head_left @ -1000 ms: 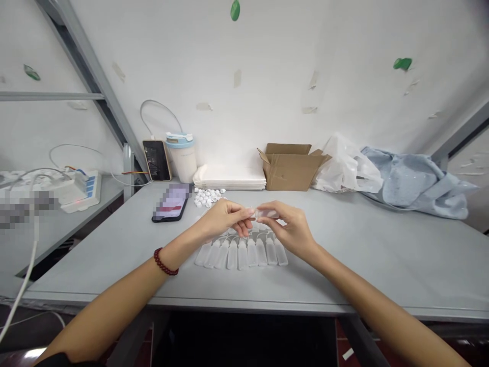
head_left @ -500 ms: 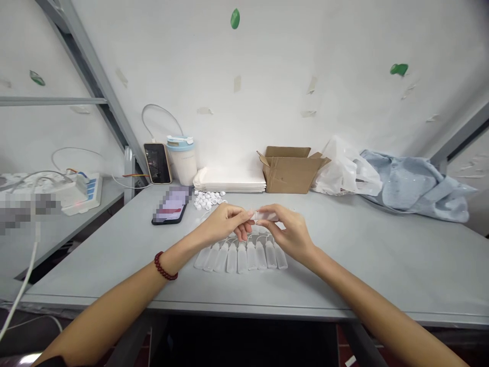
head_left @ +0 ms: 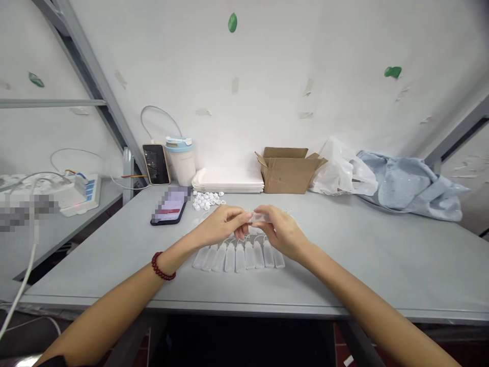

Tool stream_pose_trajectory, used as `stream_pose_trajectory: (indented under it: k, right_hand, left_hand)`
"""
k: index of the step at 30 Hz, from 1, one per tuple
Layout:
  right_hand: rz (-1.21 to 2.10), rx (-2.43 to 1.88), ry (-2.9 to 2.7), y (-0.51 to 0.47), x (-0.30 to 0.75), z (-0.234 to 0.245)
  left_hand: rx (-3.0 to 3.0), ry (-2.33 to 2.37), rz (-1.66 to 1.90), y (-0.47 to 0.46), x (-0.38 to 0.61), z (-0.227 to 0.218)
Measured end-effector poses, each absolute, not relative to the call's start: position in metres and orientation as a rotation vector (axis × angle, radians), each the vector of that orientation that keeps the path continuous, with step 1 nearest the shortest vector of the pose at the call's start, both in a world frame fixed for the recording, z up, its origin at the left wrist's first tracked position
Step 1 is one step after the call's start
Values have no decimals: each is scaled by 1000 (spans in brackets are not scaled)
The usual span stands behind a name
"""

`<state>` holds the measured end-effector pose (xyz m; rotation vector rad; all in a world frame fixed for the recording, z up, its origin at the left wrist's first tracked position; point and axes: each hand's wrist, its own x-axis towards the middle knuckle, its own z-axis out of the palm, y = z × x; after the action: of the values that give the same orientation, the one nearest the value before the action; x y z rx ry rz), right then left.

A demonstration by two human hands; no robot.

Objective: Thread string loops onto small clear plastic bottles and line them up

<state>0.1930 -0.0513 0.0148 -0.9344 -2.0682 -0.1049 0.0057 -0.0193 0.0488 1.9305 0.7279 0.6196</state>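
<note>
My left hand (head_left: 226,223), with a dark red bead bracelet (head_left: 163,266) at the wrist, pinches one end of a small translucent plastic bottle (head_left: 260,217). My right hand (head_left: 281,230) is closed around the bottle's other end. The bottle lies roughly sideways between the fingertips, above the table; what is at its tip is mostly hidden by the left fingers. Just below the hands, several like bottles (head_left: 239,257) lie side by side in a row, with thin pale strands at their necks. Small white caps (head_left: 207,200) are heaped beyond the left hand.
On the grey table (head_left: 367,265) stand a phone (head_left: 170,205), a second phone-like device (head_left: 156,164), a lidded cup (head_left: 182,162), a white stack (head_left: 229,180), an open cardboard box (head_left: 286,173), a white plastic bag (head_left: 340,171) and blue cloth (head_left: 412,183). A power strip (head_left: 82,196) lies at left.
The bottle and both hands stay nearly in place. My right fingers have shifted slightly left along the bottle, and the whole view has moved a little.
</note>
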Motion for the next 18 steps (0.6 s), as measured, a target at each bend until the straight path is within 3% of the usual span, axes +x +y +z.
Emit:
stream_pose_trajectory:
  k: [4, 9, 12, 18]
  right_hand:
    - [-235, -927, -2147, -52, 192, 15]
    - [283, -1083, -2071, -57, 194, 26]
    - [408, -1127, -2030, -55, 197, 28]
    - [-147, -970, -2109, -46, 200, 21]
  left_hand:
    - [1933, 710, 568, -20, 5, 49]
    - [2229, 757, 803, -28, 6, 50]
    - [2316, 777, 905, -28, 8, 47]
    - [1930, 778, 793, -20, 8, 44]
